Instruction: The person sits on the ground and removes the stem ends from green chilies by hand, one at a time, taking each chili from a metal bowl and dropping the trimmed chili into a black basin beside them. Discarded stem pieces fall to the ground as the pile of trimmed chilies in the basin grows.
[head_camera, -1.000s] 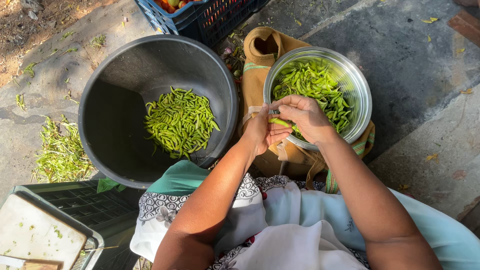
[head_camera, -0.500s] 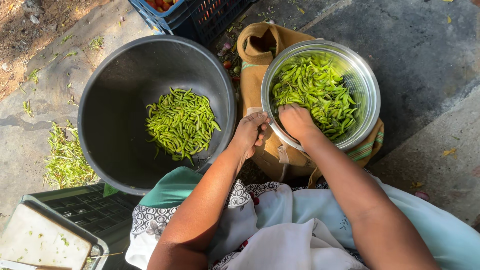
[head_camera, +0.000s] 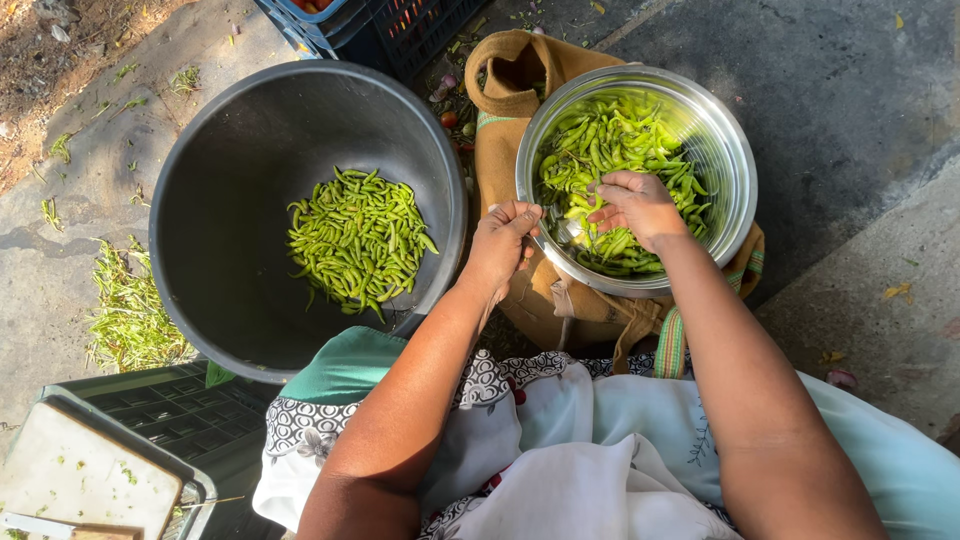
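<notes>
Concrete floor (head_camera: 850, 120); I see right hand (head_camera: 640, 208) pinching green chillies (head_camera: 600, 150) inside steel bowl (head_camera: 735, 150), left hand (head_camera: 503, 243) loosely curled, empty, at its rim.

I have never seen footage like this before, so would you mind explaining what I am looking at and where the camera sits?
There is no machine here: a seated person works with two bare hands, and the one camera is worn on their head, looking straight down over their lap. The right hand reaches into a shiny steel bowl of green chillies, fingers among them. The steel bowl rests on a tan cloth bag. The left hand sits at the bowl's near rim, loosely curled; whether it has anything in its grip is hard to tell. To the left stands a large dark tub holding a smaller heap of chillies. On the ground beside it lie green trimmings. A dark crate stands at the top, and another one at the bottom left.
</notes>
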